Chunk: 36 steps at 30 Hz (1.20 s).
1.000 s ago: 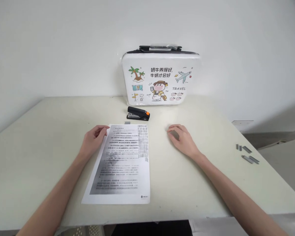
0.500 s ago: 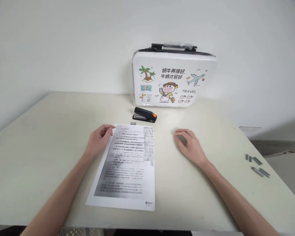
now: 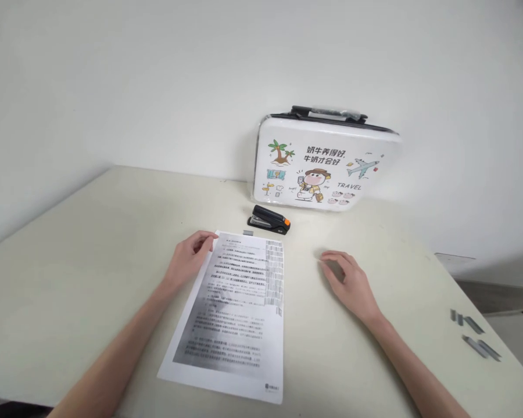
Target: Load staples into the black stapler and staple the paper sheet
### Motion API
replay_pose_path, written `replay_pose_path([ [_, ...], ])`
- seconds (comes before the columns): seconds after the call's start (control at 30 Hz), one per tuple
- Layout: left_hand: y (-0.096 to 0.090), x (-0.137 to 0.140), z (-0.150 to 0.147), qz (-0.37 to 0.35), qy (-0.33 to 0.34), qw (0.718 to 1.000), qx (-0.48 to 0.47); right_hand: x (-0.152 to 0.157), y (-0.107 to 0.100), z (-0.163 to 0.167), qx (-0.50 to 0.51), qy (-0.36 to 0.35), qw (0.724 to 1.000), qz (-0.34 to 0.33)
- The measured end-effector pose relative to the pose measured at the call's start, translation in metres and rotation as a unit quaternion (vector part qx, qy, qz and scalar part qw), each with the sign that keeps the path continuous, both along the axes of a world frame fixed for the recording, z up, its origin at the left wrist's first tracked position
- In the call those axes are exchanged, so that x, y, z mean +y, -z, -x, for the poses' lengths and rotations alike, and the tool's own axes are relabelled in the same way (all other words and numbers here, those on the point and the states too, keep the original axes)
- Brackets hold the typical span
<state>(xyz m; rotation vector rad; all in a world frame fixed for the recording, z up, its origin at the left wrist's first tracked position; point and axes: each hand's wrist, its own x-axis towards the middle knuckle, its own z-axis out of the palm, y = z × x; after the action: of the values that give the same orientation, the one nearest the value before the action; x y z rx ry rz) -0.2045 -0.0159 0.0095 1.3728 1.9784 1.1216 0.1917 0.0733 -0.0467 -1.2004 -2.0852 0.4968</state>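
A printed sheet of paper (image 3: 220,374) lies flat on the table, its text side up. At its upper left corner is my left hand (image 3: 189,255), fingers curled and thumb and fingertips together at the paper's edge. My right hand (image 3: 351,284) rests on the table to the right of the sheet, bent fingers apart from the thumb and nothing between them. Just beyond the sheet's top edge stands a black stapler (image 3: 268,219) with an orange end. A small grey strip of staples (image 3: 248,233) lies between stapler and paper.
A white carrying case (image 3: 283,191) with cartoon prints and a black handle stands at the back against the wall (image 3: 135,75). Several grey staple strips (image 3: 475,345) lie near the right edge of the pale table (image 3: 91,249).
The whole view has shifted, so everything sits lower and mostly further right in the picture. Both hands stay in about the same places beside the paper.
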Motion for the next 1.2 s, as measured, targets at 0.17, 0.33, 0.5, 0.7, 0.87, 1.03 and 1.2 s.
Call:
replay_pose_path([
  [0.17, -0.001, -0.002, 0.0, -0.006, 0.009, 1.0, -0.013, 0.002, 0.001, 0.01, 0.007, -0.012, 1.0, 0.011],
  [0.33, -0.007, -0.004, -0.003, -0.006, 0.012, 1.0, -0.016, 0.013, -0.001, 0.041, 0.042, -0.021, 0.999, 0.02],
  [0.5, -0.003, -0.005, 0.001, -0.004, 0.011, 1.0, -0.015, 0.041, 0.003, 0.093, 0.106, -0.021, 0.994, 0.022],
  [0.7, 0.001, -0.005, 0.004, -0.006, 0.014, 1.0, -0.014, 0.074, 0.009, 0.143, 0.083, 0.015, 0.996, 0.012],
  [0.87, -0.001, -0.007, 0.004, -0.004, 0.011, 1.0, -0.008, 0.079, 0.007, 0.138, 0.053, 0.03, 0.998, 0.027],
  [1.03, -0.001, -0.011, 0.005, -0.003, 0.017, 1.0, 0.001, 0.064, 0.003, 0.102, 0.046, 0.058, 0.997, 0.021],
  [1.2, 0.0, -0.006, 0.006, -0.007, 0.018, 1.0, 0.006, 0.036, 0.002, 0.043, 0.034, 0.052, 0.998, 0.03],
])
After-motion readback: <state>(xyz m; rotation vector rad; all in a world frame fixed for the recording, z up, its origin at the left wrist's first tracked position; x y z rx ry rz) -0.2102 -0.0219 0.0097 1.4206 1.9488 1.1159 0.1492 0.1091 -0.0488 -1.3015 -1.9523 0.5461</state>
